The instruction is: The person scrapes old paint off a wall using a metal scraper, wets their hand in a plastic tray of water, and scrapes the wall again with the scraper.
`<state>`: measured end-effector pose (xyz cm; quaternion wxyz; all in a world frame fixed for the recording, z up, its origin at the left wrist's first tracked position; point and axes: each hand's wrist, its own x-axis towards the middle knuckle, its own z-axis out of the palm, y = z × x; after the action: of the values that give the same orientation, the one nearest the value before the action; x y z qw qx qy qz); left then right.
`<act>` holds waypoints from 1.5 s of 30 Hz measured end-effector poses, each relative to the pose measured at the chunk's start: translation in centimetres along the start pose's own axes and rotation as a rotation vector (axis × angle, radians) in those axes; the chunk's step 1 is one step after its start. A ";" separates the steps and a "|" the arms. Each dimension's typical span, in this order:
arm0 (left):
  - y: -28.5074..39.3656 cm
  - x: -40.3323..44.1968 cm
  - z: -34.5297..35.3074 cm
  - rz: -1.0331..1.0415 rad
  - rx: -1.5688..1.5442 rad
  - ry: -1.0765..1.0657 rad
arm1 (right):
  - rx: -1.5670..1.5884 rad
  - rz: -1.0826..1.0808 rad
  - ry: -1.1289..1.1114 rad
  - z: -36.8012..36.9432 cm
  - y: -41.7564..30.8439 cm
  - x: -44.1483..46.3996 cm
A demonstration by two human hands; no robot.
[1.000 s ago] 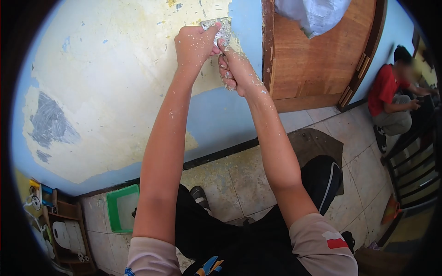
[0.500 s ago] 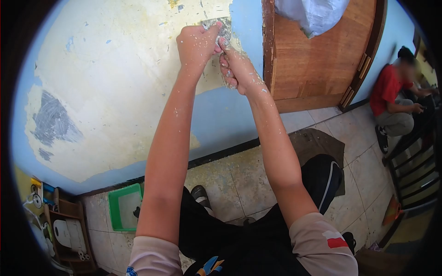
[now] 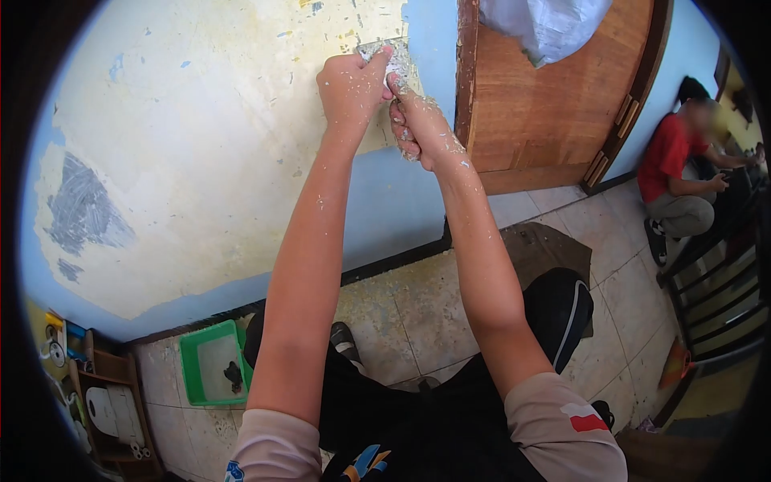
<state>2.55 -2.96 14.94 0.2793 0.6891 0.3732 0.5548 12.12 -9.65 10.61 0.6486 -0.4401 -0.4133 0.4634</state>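
Note:
A flat paint scraper (image 3: 400,63), covered in pale flakes, lies against the wall (image 3: 217,153) close to the edge between bare cream plaster and blue paint. My left hand (image 3: 353,90) is closed on the left side of its blade, thumb pointing up. Just below and to the right, my right hand (image 3: 419,124) is wrapped round the lower part of the scraper, its handle mostly hidden by the fingers. Paint flakes cling to both hands and forearms, most thickly on the right.
A wooden door (image 3: 546,112) with a white plastic bag (image 3: 554,28) is to the right. On the floor stands a green basin (image 3: 189,369) with a dark item inside, beside a wooden shelf (image 3: 108,365). Another person (image 3: 671,169) crouches near a black railing (image 3: 719,301).
Both hands, still on the scraper, have moved slightly right and down along the wall. The view has shifted a little, and the dark item in the basin now shows fully.

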 end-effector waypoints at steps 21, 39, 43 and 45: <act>2.5 1.4 0.4 0.021 -0.015 0.058 | -0.044 -0.020 -0.003 -0.1 -1.8 0.9; 2.9 1.8 0.2 0.057 0.089 0.080 | -0.102 -0.030 -0.100 -0.6 -3.0 1.7; 3.6 2.0 0.0 0.031 0.035 0.051 | -0.146 -0.001 -0.093 -0.7 -3.9 1.4; 3.6 1.9 0.1 0.027 0.023 0.058 | -0.134 -0.050 -0.069 -0.5 -3.6 1.5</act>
<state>3.61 -3.45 18.84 0.2528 0.6810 0.3783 0.5738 13.80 -8.95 14.14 0.6146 -0.4558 -0.4762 0.4334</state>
